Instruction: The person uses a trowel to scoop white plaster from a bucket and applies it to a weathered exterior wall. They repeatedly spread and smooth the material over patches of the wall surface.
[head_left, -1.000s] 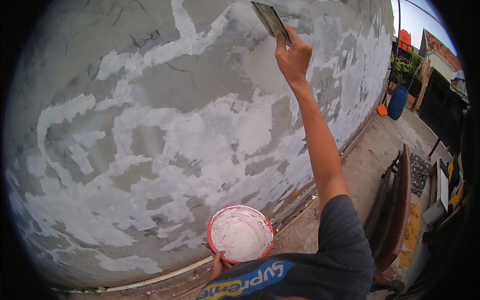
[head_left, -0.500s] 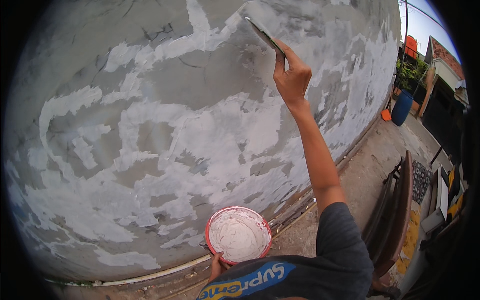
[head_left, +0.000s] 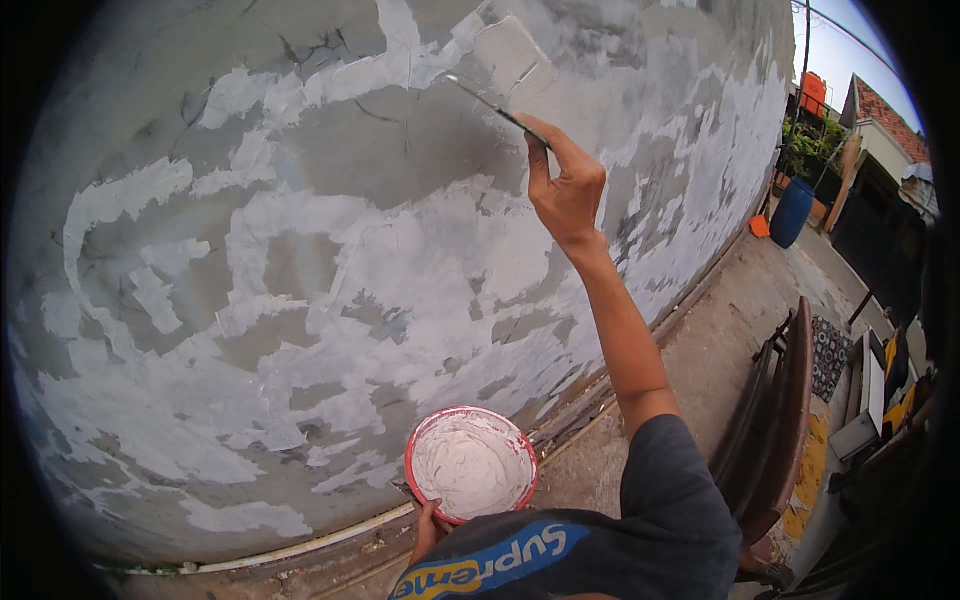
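Observation:
My right hand [head_left: 568,185] is raised to the upper part of a grey wall [head_left: 330,150], fingers closed round a thin putty knife [head_left: 497,108]. The blade points up and left, edge-on to me; whether it touches the wall I cannot tell. Just above it shows a fresh pale patch of putty [head_left: 513,58]. Low in front of my body, my left hand [head_left: 428,522] grips the rim of a red-edged bowl [head_left: 409,462] holding off-white putty [head_left: 470,462]. Its thumb shows at the rim; the other fingers are mostly hidden.
White streaks cover much of the wall, and a pale pipe [head_left: 300,546] runs along its foot. On the right stands a brown bench [head_left: 795,430], with a patterned cloth [head_left: 830,355] beside it. Farther off are a blue barrel [head_left: 792,213] and an orange object [head_left: 760,226].
My right hand has moved down and slightly left with the putty knife, uncovering a fresh patch of putty on the wall. My left hand still holds the bowl.

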